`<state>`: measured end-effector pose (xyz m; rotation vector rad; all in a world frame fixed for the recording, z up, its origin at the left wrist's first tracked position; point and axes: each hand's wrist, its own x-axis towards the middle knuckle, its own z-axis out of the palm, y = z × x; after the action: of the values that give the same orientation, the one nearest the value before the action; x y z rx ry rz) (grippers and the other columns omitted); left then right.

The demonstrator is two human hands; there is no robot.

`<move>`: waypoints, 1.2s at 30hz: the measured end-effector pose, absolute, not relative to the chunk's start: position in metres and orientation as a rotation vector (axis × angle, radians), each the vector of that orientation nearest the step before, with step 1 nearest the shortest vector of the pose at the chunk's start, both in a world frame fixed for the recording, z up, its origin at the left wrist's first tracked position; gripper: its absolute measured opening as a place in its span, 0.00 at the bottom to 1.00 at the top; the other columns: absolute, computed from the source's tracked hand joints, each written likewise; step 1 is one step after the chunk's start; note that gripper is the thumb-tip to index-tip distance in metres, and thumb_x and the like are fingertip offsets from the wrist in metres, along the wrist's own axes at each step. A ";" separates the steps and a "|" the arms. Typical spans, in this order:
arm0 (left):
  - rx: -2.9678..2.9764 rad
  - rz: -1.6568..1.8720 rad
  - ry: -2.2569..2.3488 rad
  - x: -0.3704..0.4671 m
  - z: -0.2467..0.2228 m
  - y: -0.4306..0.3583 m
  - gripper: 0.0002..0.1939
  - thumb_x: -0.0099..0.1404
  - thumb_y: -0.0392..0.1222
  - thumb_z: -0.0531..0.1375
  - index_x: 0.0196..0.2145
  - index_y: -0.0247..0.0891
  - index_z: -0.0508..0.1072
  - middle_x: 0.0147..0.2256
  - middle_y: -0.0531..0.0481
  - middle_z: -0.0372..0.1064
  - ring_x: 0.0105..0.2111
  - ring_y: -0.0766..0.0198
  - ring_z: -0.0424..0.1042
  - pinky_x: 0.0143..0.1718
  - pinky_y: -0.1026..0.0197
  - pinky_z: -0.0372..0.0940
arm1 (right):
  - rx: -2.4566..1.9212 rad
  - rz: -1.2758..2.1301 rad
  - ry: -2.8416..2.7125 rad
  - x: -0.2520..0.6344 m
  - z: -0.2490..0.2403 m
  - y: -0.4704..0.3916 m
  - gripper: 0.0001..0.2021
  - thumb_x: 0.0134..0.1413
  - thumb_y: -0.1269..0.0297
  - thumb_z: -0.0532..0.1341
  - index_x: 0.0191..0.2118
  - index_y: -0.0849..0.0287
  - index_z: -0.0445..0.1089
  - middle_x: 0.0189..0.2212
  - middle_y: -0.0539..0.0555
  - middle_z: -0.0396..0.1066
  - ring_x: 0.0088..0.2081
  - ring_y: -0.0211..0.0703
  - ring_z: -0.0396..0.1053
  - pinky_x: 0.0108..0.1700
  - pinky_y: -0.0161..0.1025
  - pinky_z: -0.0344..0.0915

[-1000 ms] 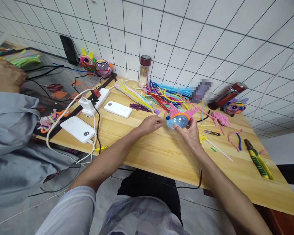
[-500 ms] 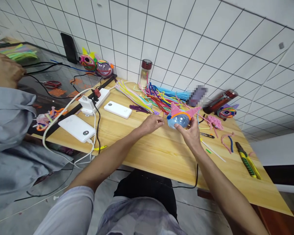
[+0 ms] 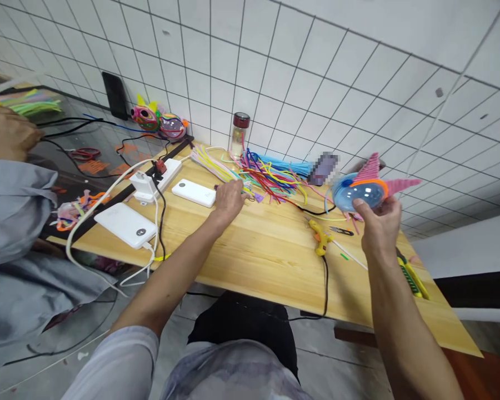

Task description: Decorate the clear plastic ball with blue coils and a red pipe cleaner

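Note:
In my right hand (image 3: 381,216) is a clear plastic ball (image 3: 358,197) with an orange band, a blue piece and two pink ridged points, held above the right part of the table. My left hand (image 3: 231,200) is closed, its fingers curled down by the near end of the pipe cleaners (image 3: 270,178); what it grips, if anything, is hidden. Below and left of the ball, a yellow glue gun (image 3: 320,238) lies on the wood, with small black snips (image 3: 341,230) beside it.
White power banks (image 3: 127,225), a power strip (image 3: 170,169) and cables cover the table's left side. A lidded bottle (image 3: 239,136) stands by the tiled wall. Green-yellow pliers (image 3: 414,278) lie at right, partly behind my arm. Another person's hand (image 3: 10,133) is at far left.
My right hand has carried the ball to the right and nearer, uncovering the glue gun. My left hand has moved left, over where purple pipe cleaners lay. The view has shifted slightly.

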<state>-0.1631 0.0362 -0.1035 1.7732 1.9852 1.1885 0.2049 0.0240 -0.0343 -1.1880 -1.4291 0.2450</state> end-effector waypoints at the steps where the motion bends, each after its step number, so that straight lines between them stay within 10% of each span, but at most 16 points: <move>1: 1.788 1.237 1.974 -0.161 -0.100 0.035 0.09 0.63 0.36 0.70 0.42 0.38 0.82 0.43 0.36 0.80 0.50 0.42 0.77 0.51 0.48 0.65 | -1.164 0.287 -1.386 0.204 -0.033 0.021 0.30 0.49 0.46 0.74 0.53 0.53 0.66 0.50 0.59 0.74 0.52 0.57 0.76 0.57 0.57 0.71; 8: 1.904 1.639 1.593 -0.113 -0.065 0.011 0.11 0.74 0.42 0.63 0.32 0.40 0.77 0.30 0.50 0.76 0.32 0.60 0.73 0.40 0.58 0.65 | -0.955 0.566 -1.352 0.160 -0.055 0.004 0.35 0.40 0.48 0.79 0.51 0.53 0.66 0.50 0.56 0.74 0.55 0.56 0.74 0.60 0.55 0.70; 13: 1.991 1.935 1.097 -0.074 -0.049 -0.012 0.03 0.71 0.39 0.67 0.42 0.39 0.78 0.36 0.51 0.78 0.31 0.66 0.70 0.37 0.62 0.66 | -0.937 0.637 -1.379 0.142 -0.076 0.005 0.36 0.43 0.51 0.80 0.55 0.51 0.65 0.56 0.57 0.73 0.59 0.56 0.72 0.65 0.57 0.68; 36: 1.616 1.496 1.161 -0.069 -0.081 -0.010 0.06 0.66 0.42 0.64 0.33 0.40 0.73 0.22 0.58 0.66 0.21 0.70 0.62 0.24 0.66 0.58 | -1.112 0.708 -1.498 0.132 -0.114 0.003 0.45 0.44 0.43 0.78 0.63 0.51 0.59 0.60 0.62 0.71 0.61 0.61 0.72 0.66 0.62 0.67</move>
<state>-0.0691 -0.0098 -0.0805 1.6162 1.1609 1.4965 0.1324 0.0030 -0.1139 -1.1118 -1.4978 0.7078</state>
